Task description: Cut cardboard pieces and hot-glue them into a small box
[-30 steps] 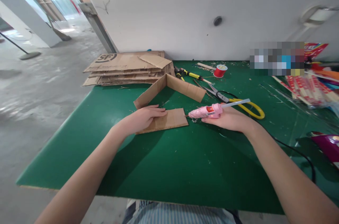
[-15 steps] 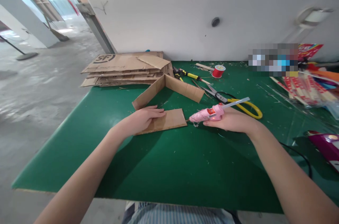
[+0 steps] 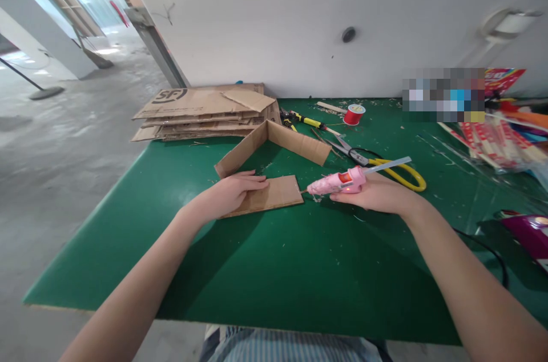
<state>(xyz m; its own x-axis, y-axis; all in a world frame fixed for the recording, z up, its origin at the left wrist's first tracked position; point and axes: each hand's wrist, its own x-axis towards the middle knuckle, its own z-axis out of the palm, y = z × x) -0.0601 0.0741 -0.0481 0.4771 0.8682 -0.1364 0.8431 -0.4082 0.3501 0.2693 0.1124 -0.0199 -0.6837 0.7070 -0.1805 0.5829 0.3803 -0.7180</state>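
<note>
The left hand (image 3: 233, 192) lies flat, palm down and fingers spread, pressing a flat cardboard piece (image 3: 274, 194) onto the green table (image 3: 278, 259); it grips nothing, only pins the card. The right hand (image 3: 377, 193) is clenched around a pink hot glue gun (image 3: 336, 181), with a clear glue stick (image 3: 387, 164) jutting out behind the grip. The nozzle sits just off the right edge of the pinned card, very near it; whether it touches cannot be told.

Compared with a second ago, little has shifted: the gun dipped a touch toward the table half a second back and now sits level again, nozzle at the same edge, while the left hand has not moved. That reads as steady work along this one edge rather than a new step.

Beyond the left hand's fingertips stands a folded cardboard angle (image 3: 274, 142), and further off a stack of flattened boxes (image 3: 205, 111). Just behind the gun hand lie yellow-handled scissors (image 3: 385, 168), with a red thread spool (image 3: 353, 114) further back
</note>
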